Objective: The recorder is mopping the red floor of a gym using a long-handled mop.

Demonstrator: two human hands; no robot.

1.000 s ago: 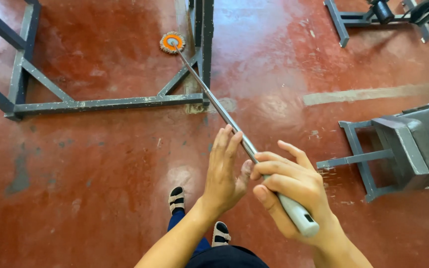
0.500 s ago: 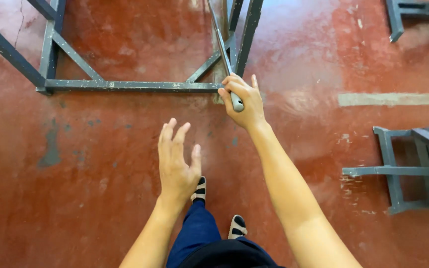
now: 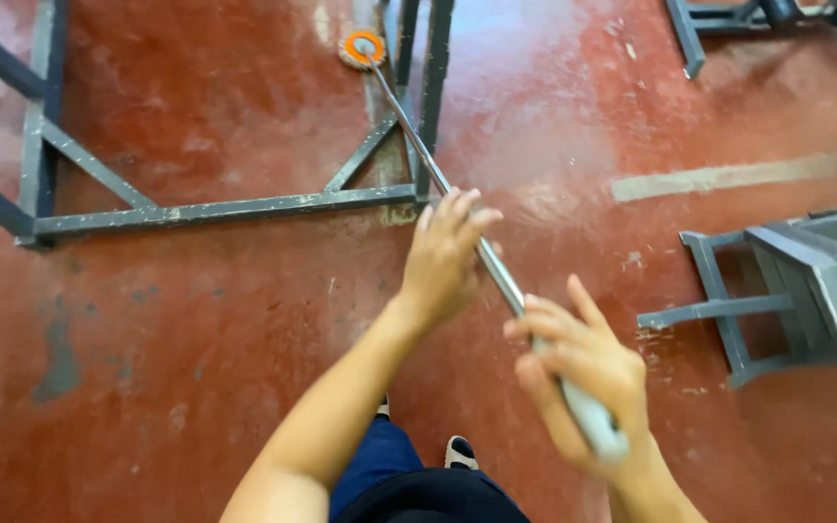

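Observation:
I hold a long metal mop pole (image 3: 417, 145) that slants from my hands up to an orange-and-white mop head (image 3: 362, 47) resting on the red floor inside a grey frame. My right hand (image 3: 588, 373) is wrapped around the pole's pale grip near its lower end and is blurred. My left hand (image 3: 446, 257) lies against the pole higher up, fingers stretched along it and only loosely curled. The pole passes over the frame's lower bar.
A dark grey steel frame (image 3: 225, 208) with diagonal braces stands on the wet red floor (image 3: 196, 339) ahead. A grey metal stool or stand (image 3: 806, 281) sits at the right. More frame legs (image 3: 690, 34) show at the top right. My feet (image 3: 457, 450) are below.
The mop head has slid back into view under the frame. My right hand pulled back toward me along the pole; my left hand rose from hanging free onto the pole.

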